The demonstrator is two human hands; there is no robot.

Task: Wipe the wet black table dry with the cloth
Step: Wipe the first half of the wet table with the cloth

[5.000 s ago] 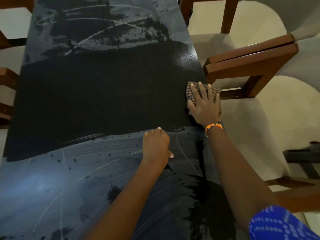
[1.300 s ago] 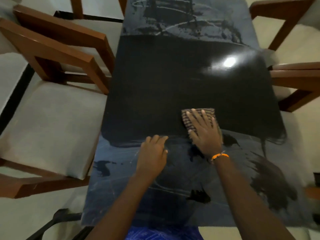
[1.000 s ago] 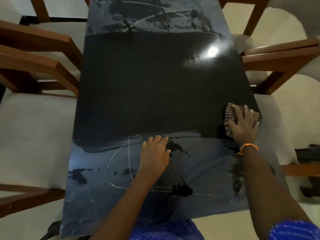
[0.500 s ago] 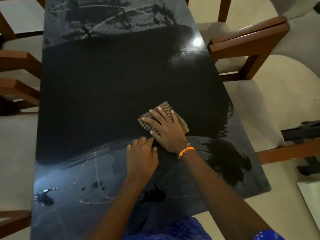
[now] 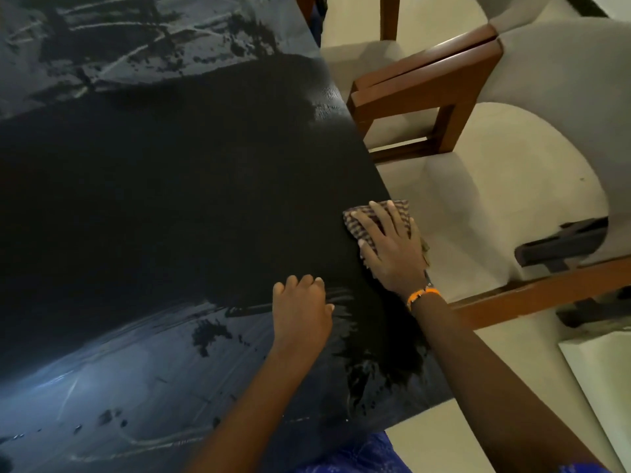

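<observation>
The black table [image 5: 177, 199] fills the left of the head view, with a matte dark band across its middle and glossy wet film at the near end and the far end. A brown checked cloth [image 5: 403, 209] lies at the table's right edge, partly overhanging it. My right hand [image 5: 389, 247] presses flat on the cloth with fingers spread; an orange band is on that wrist. My left hand [image 5: 302, 308] rests on the table with fingers curled, just left of the right hand, at the border of the wet near patch.
Wooden chairs with pale cushions [image 5: 495, 186] stand close along the table's right side; a wooden armrest [image 5: 426, 76] nearly touches the edge. Another wooden rail [image 5: 546, 291] runs near my right forearm. A dark object [image 5: 563, 244] lies beyond the cushion.
My right hand has slid the cloth from the table's middle to its right edge over the last half second. My left hand has stayed planted on the table. The view has shifted right.
</observation>
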